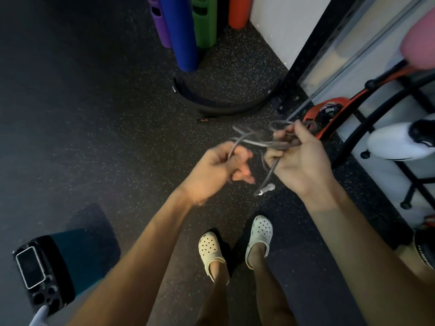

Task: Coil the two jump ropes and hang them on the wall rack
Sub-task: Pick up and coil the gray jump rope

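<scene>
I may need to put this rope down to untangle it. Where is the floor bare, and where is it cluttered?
Bare: the dark floor left of the left hand, between the coloured rollers and the phone. Also a smaller patch between the black belt and the clogs. Crowded: the right side, along the rack with its orange strap.

Jump rope [255,142] between both hands, above floor [94,114], rack [367,128] right.

Bare forearms without sleeves; pale perforated clogs [235,243] on both feet.
</scene>
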